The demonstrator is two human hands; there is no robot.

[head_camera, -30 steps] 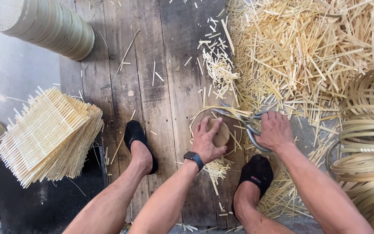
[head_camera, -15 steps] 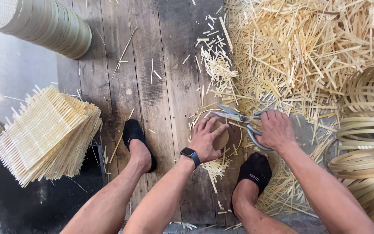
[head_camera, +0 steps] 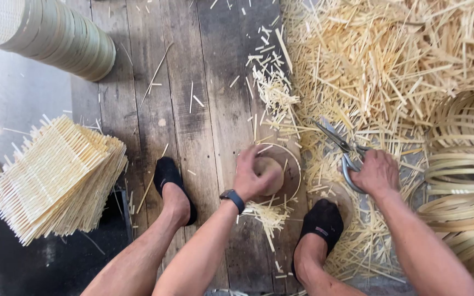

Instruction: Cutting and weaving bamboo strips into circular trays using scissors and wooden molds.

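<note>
head view: left hand (head_camera: 252, 176) on round wooden block (head_camera: 272, 174), right hand (head_camera: 377, 171) gripping shears (head_camera: 340, 147)

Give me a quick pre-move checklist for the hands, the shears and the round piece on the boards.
1. Left hand pressing on the round wooden block: ok.
2. Bamboo ring lying around the block on the plank floor: ok.
3. Right hand gripping the shears by the handles: ok.
4. Shears clear of the left hand, blades over the offcut pile: ok.
5. Blades open or closed: cannot tell.
6. Feet clear of the blades: ok, right foot sits below the shears.
</note>
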